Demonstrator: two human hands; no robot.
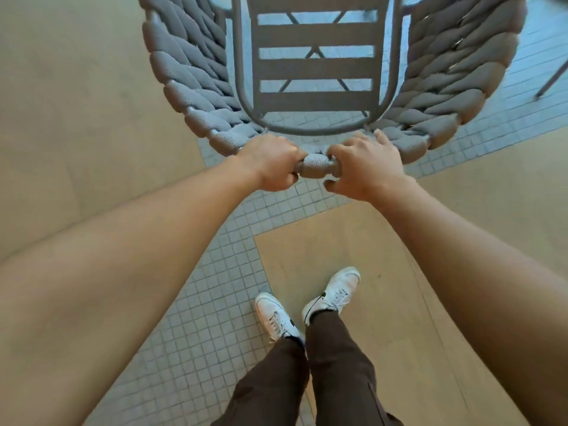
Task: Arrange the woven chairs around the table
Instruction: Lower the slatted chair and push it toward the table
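A grey woven chair [190, 87] fills the upper half of the view, seen from above and behind. Its curved back is wrapped in thick braided cord and its seat is made of flat slats [316, 69]. My left hand [270, 162] is closed around the top rim of the backrest at its middle. My right hand [365, 167] rests on the same rim just to the right, fingers curled over it and thumb below. A pale blue table edge [412, 0] shows beyond the chair at the top.
The floor has beige smooth panels [76, 103] and bands of small grey square tiles [215, 287]. My feet in white shoes [307, 305] stand behind the chair. A leg of another piece of furniture [553, 78] shows at the right edge.
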